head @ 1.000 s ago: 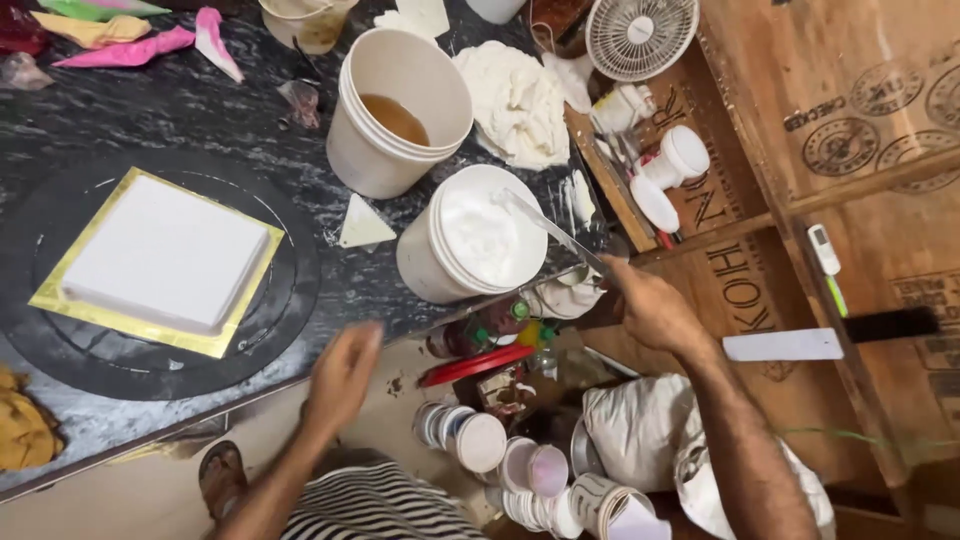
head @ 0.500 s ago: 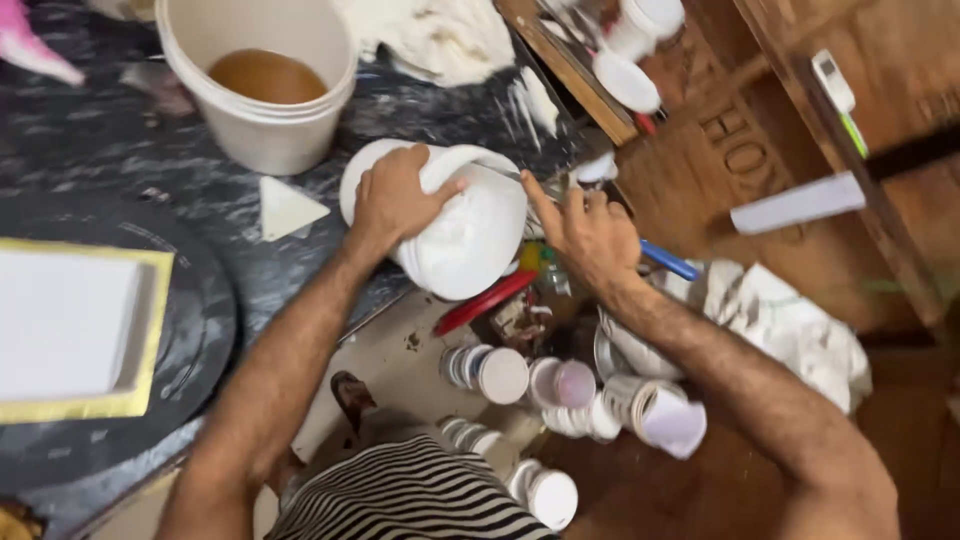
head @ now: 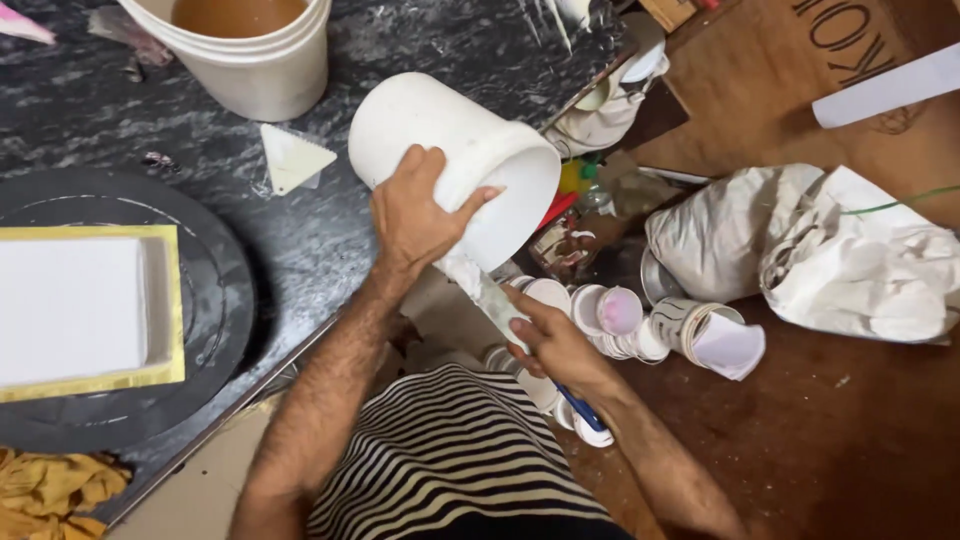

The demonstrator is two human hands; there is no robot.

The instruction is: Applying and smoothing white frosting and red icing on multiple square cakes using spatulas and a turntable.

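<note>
Head view, looking down. Left hand (head: 415,215) clamps the side of a white plastic bucket (head: 455,165), fingers wrapped over its wall, thumb near the rim. Bucket is tipped on its side off the table edge, mouth facing about 5 o'clock, so thick white paste (head: 480,290) runs out toward the lap. Right hand (head: 555,345) sits just below the mouth, closed around a blue-handled tool (head: 585,410), scraping or guiding the paste; blade is coated and hard to make out.

Black marbled stone tabletop (head: 300,230) fills the frame from 9 to 12 o'clock. On it: a second white bucket with brown liquid (head: 245,45) at 11 o'clock, a small white triangular scraper (head: 290,158) beside the tipped bucket, and a round dark turntable (head: 215,290) at 9 o'clock carrying a white square slab on a gold board (head: 80,310). Yellow cloth (head: 45,495) at 7 o'clock.

Brown floor (head: 860,440) at 4 o'clock: cluster of small white cups (head: 620,315), crumpled white sacks (head: 830,250). Striped shirt (head: 450,455) at 6 o'clock.
</note>
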